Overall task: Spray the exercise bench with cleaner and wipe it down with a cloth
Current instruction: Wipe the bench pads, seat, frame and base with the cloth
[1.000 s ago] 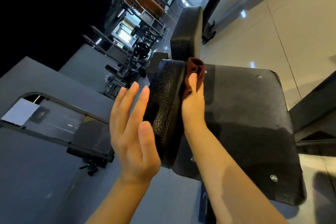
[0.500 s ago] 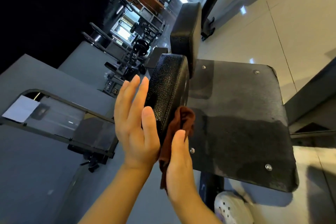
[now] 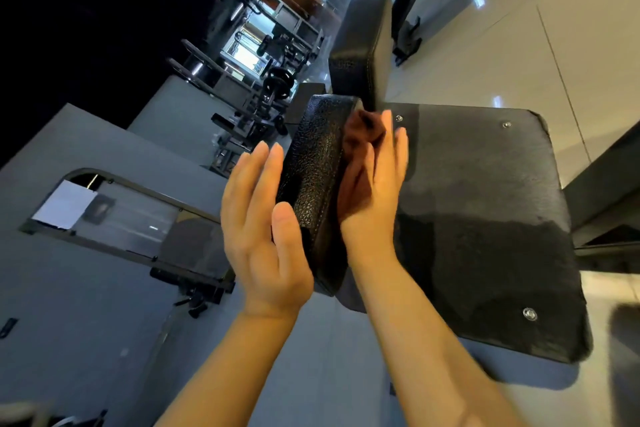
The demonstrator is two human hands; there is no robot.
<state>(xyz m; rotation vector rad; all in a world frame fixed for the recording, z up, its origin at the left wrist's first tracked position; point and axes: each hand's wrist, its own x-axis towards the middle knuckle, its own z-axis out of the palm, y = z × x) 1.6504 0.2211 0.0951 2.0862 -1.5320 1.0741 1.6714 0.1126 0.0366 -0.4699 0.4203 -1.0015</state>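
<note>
The black textured seat pad (image 3: 311,163) of the exercise bench stands edge-on in the middle of the view, with its dark underside board (image 3: 485,218) to the right. My left hand (image 3: 259,229) lies flat and straight against the pad's left face, thumb on its edge. My right hand (image 3: 374,191) presses a brown cloth (image 3: 363,132) with straight fingers against the pad's right side, near its far end. The bench's back pad (image 3: 363,45) rises beyond. No spray bottle is in view.
Weight machines and racks (image 3: 270,87) stand further back on the left. Glossy pale tiles (image 3: 519,28) cover the floor on the right, grey matting (image 3: 69,305) on the left. A metal frame with a white sheet (image 3: 65,204) lies at the left.
My right hand slid the cloth down the pad's side to its near end, then back up to the far end. My left hand stayed against the pad.
</note>
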